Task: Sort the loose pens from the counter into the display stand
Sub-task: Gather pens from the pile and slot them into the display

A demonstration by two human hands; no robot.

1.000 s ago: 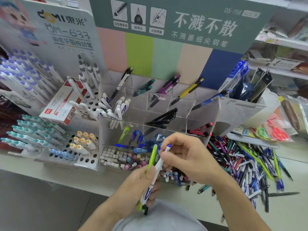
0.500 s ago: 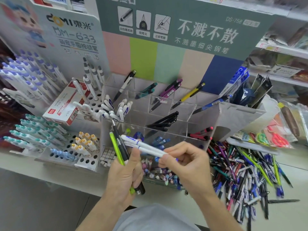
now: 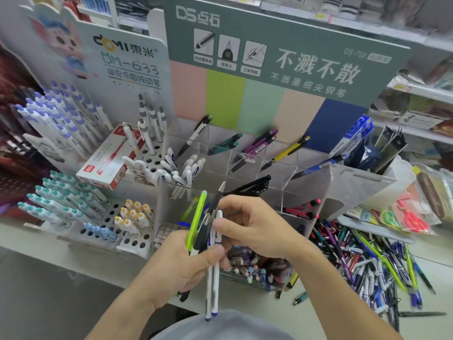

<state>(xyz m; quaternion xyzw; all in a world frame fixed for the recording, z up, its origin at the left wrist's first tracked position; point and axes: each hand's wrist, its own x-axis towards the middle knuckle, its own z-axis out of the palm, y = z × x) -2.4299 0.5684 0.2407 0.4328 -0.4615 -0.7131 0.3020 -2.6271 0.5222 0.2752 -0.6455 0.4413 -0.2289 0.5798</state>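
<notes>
My left hand [image 3: 186,263] grips a bundle of pens upright: a lime-green pen [image 3: 196,217], a black pen [image 3: 215,204] and two white pens with blue tips [image 3: 212,285] hanging below my fist. My right hand [image 3: 252,224] pinches the top of a white pen against the bundle. Both hands hover in front of the clear acrylic display stand [image 3: 306,173], whose compartments hold black, teal, purple, yellow, blue and red pens. A heap of loose pens [image 3: 362,261] lies on the counter to the right.
A perforated rack [image 3: 110,217] of teal, orange and purple-capped pens stands to the left, with a red-and-white box [image 3: 105,163] on it. A tray of erasers [image 3: 257,266] sits below my hands. Scissors packs [image 3: 411,219] and a white tub [image 3: 394,185] lie far right.
My right hand swung the white pens from lying crosswise to upright and set them into the bundle in my left hand. Both hands rose slightly toward the stand.
</notes>
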